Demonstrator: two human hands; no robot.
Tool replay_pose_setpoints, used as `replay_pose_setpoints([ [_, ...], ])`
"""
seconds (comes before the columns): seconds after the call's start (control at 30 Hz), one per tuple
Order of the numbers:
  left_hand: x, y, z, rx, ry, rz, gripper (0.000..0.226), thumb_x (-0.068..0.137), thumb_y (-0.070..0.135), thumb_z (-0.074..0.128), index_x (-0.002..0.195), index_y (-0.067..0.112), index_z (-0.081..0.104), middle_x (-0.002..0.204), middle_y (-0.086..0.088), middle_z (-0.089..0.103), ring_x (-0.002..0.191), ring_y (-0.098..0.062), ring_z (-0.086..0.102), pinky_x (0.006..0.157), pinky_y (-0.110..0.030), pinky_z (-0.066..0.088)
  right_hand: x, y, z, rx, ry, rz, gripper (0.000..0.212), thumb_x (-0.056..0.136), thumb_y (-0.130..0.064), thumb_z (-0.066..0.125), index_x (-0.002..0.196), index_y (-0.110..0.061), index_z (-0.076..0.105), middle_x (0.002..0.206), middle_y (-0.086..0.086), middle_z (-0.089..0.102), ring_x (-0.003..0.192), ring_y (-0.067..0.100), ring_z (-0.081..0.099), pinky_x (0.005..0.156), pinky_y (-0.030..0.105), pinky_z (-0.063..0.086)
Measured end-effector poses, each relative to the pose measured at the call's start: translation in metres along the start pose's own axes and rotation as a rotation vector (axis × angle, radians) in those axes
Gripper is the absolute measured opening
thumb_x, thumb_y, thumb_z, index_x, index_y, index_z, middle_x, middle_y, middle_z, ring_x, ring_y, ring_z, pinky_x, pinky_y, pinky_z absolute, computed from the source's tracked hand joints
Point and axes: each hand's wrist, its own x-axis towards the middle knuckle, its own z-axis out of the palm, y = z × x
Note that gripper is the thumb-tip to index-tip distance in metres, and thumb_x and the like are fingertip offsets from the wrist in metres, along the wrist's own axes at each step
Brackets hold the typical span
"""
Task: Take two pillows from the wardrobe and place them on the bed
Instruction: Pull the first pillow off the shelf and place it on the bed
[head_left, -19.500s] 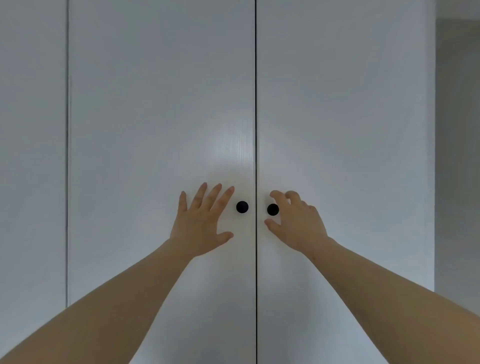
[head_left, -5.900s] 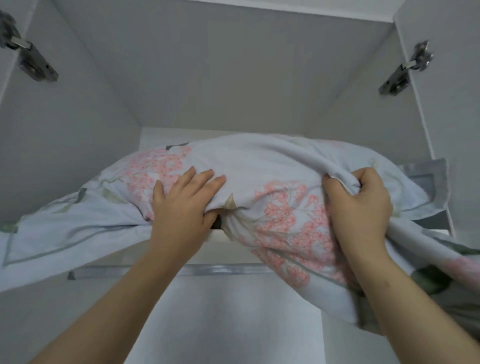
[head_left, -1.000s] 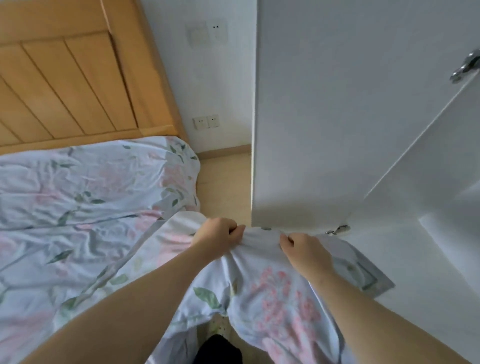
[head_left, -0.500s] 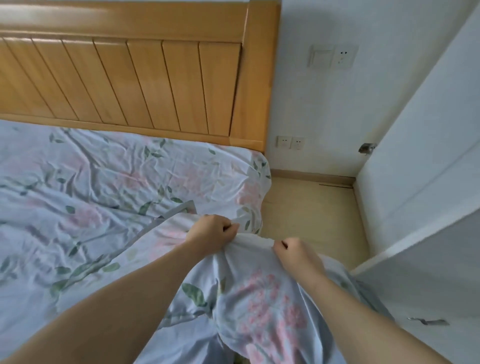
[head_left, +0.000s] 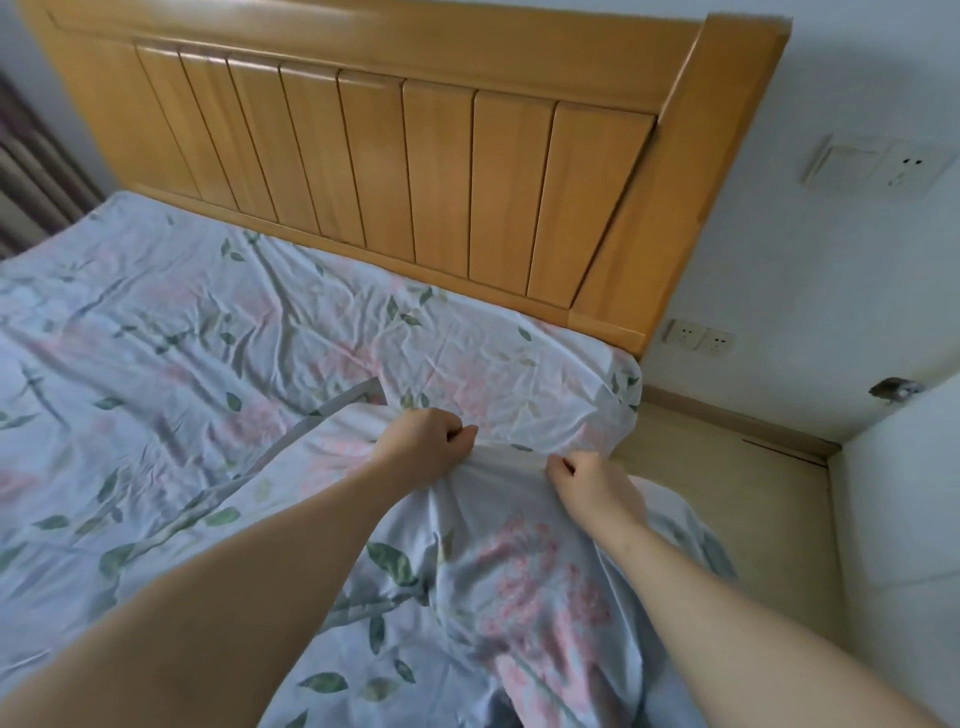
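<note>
A pillow (head_left: 498, 587) in a pale blue cover printed with pink blossoms and green leaves is held by its far edge in both hands. The left hand (head_left: 423, 444) is closed into a fist on the fabric, and the right hand (head_left: 592, 486) is closed on it just beside, the two grips near each other with a taut ridge of cloth between them. The pillow is spread from the hands back toward the bottom of the view, over the right side of the bed (head_left: 156, 364); whether it is resting fully on the mattress cannot be told. A grey-bordered corner flap (head_left: 343, 402) of the cover is seen lying flat on the sheet to the left of the left hand. The sheet is creased and carries the same floral print, so the pillow's outline is hard to separate from it. A headboard (head_left: 395, 156) of smooth, vertically panelled, honey-coloured wood is set behind. The pillow's near end is cut off by the frame and partly covered by the forearms.
</note>
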Motion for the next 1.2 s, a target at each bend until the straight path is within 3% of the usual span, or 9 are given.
replay_pose_setpoints([
  [0.2, 0.064, 0.011, -0.015, 0.080, 0.051, -0.070, 0.051, 0.092, 0.032, 0.045, 0.048, 0.015, 0.027, 0.048, -0.001, 0.031, 0.047, -0.015, 0.031, 0.047, -0.029, 0.024, 0.080, -0.007, -0.019, 0.032, -0.048, -0.061, 0.046, 0.093, -0.035, 0.038, 0.050, -0.020, 0.034, 0.052, -0.003, 0.040, 0.052, 0.015, 0.039, 0.048, 0.027, 0.023],
  [0.43, 0.155, 0.025, -0.024, 0.088, 0.081, -0.138, 0.053, 0.092, 0.036, 0.045, 0.049, 0.016, 0.023, 0.048, 0.000, 0.027, 0.048, -0.016, 0.030, 0.055, -0.029, 0.030, 0.180, -0.013, -0.053, 0.055, -0.128, -0.111, 0.046, 0.093, -0.030, 0.038, 0.049, -0.019, 0.032, 0.050, -0.003, 0.035, 0.049, 0.014, 0.034, 0.047, 0.028, 0.020],
  [0.6, 0.206, 0.043, -0.034, 0.167, 0.093, -0.133, 0.053, 0.093, 0.037, 0.043, 0.048, 0.016, 0.026, 0.048, 0.000, 0.030, 0.048, -0.015, 0.033, 0.044, -0.028, 0.023, 0.239, -0.014, -0.074, 0.054, -0.186, -0.134, 0.043, 0.093, -0.029, 0.036, 0.051, -0.018, 0.034, 0.054, 0.000, 0.037, 0.054, 0.016, 0.035, 0.049, 0.029, 0.022],
  [0.9, 0.251, 0.051, -0.064, 0.238, 0.162, -0.132, 0.053, 0.093, 0.034, 0.044, 0.047, 0.016, 0.026, 0.047, 0.002, 0.030, 0.045, -0.009, 0.029, 0.043, -0.025, 0.022, 0.286, -0.036, -0.090, 0.096, -0.177, -0.183, 0.043, 0.092, -0.024, 0.036, 0.050, -0.016, 0.032, 0.053, 0.002, 0.034, 0.052, 0.016, 0.031, 0.048, 0.029, 0.020],
  [1.1, 0.253, 0.026, -0.061, 0.247, 0.181, -0.139, 0.051, 0.094, 0.037, 0.041, 0.048, 0.017, 0.029, 0.052, 0.000, 0.038, 0.058, -0.020, 0.045, 0.053, -0.029, 0.034, 0.290, -0.052, -0.080, 0.052, -0.191, -0.179, 0.043, 0.093, -0.025, 0.035, 0.050, -0.017, 0.032, 0.052, 0.001, 0.033, 0.050, 0.015, 0.030, 0.047, 0.027, 0.018],
  [1.2, 0.256, 0.007, -0.060, 0.212, 0.189, -0.153, 0.052, 0.093, 0.034, 0.043, 0.047, 0.017, 0.026, 0.049, 0.001, 0.032, 0.052, -0.018, 0.038, 0.049, -0.028, 0.027, 0.291, -0.062, -0.074, 0.042, -0.183, -0.181, 0.044, 0.094, -0.031, 0.035, 0.052, -0.018, 0.035, 0.054, -0.002, 0.038, 0.052, 0.013, 0.036, 0.048, 0.026, 0.021],
])
